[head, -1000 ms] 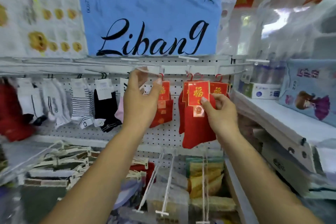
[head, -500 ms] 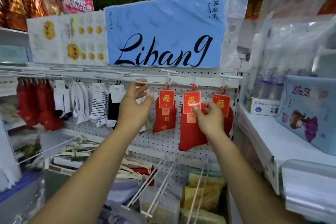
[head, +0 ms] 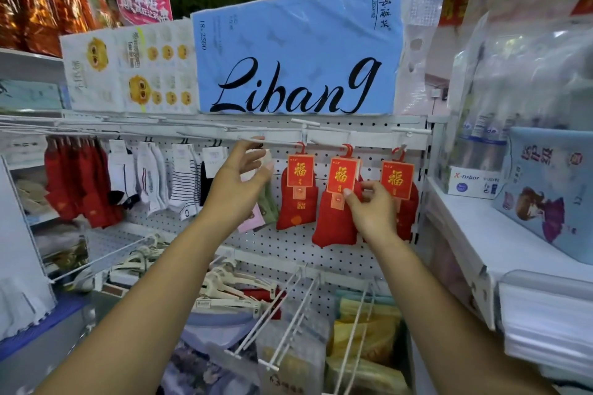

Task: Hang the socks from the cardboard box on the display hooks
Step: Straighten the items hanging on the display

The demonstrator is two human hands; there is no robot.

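Right hand (head: 372,212): you pinch the middle red sock pack (head: 333,224), thumb pressed on the front at the lower edge of its red-and-gold card (head: 341,175), the other fingers curled at the pack's right side.

Middle pack: it hangs against the white pegboard (head: 288,244) in the top row; its red plastic hanger (head: 348,151) reaches up to the hook rail; I cannot tell whether the hanger is fully seated.

Left hand (head: 237,183): raised with fingers spread and relaxed, thumb apart from them, gripping nothing; the fingertips lie just beneath the tip of a white display hook (head: 253,139); contact with it cannot be confirmed.

Neighbouring stock: 3 carded red packs in all; the left red pack (head: 296,205) hangs between your 2 hands; the right red pack (head: 406,212) hangs just behind your right hand, partly covered by it.

Further left on the same row: striped white socks (head: 184,183), then plain red socks (head: 80,183).

Above the pegboard: a blue Libang tissue pack (head: 295,51) beside a white tissue pack with yellow faces (head: 128,70).

Below: empty white hooks (head: 288,308) project forward; pale plastic hangers (head: 231,285) lie in a heap to their left.

Right shelf: an X-Drbor box (head: 471,181).
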